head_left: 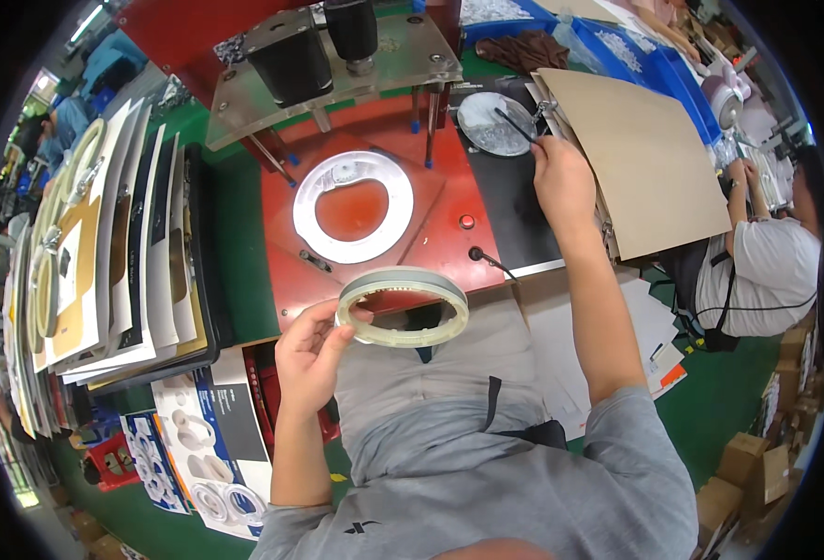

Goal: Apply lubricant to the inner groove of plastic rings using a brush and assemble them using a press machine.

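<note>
Left hand (311,350) pinches pale plastic ring (412,337) at 1 side: could slip. Right hand (563,179) holds thin black stick (515,124): jolt could nudge round whitish dish (508,143).

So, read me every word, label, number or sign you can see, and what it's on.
Nothing I can quote.
Picture sheet, lower left: print too small to read.
Black mat: pale print along its far edge, too small.
Grey shirt: dark emblem, no readable words.
Pale ring in the left hand: no lettering visible.
</note>
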`<state>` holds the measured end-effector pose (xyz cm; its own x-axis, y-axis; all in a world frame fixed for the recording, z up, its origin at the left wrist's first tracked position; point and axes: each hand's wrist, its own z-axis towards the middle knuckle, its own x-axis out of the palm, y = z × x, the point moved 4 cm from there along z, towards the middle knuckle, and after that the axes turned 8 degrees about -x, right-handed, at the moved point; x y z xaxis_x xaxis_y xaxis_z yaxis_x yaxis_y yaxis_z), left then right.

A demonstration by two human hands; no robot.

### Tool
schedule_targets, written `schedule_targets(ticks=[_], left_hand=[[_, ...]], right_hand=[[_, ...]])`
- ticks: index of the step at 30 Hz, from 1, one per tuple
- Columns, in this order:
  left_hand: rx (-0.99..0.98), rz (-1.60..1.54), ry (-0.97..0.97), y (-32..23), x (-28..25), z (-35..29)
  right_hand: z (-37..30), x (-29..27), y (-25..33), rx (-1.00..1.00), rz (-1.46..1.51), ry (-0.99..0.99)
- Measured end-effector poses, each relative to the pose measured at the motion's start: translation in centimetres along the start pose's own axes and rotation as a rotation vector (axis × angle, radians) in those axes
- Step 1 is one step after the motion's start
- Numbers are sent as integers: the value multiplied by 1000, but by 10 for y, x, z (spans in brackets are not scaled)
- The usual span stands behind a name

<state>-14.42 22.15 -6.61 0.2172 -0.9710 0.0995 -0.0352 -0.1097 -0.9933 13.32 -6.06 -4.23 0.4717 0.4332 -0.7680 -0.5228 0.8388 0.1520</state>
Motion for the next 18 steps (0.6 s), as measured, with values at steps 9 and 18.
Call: schedule_targets(ticks=[9, 18], left_hand=[[24, 41, -57, -13, -6, -11], [689, 534, -23, -117, 12, 8]], right_hand=[[-28, -79, 10, 340, 527, 36], [-74, -125, 32, 469, 1353, 264]])
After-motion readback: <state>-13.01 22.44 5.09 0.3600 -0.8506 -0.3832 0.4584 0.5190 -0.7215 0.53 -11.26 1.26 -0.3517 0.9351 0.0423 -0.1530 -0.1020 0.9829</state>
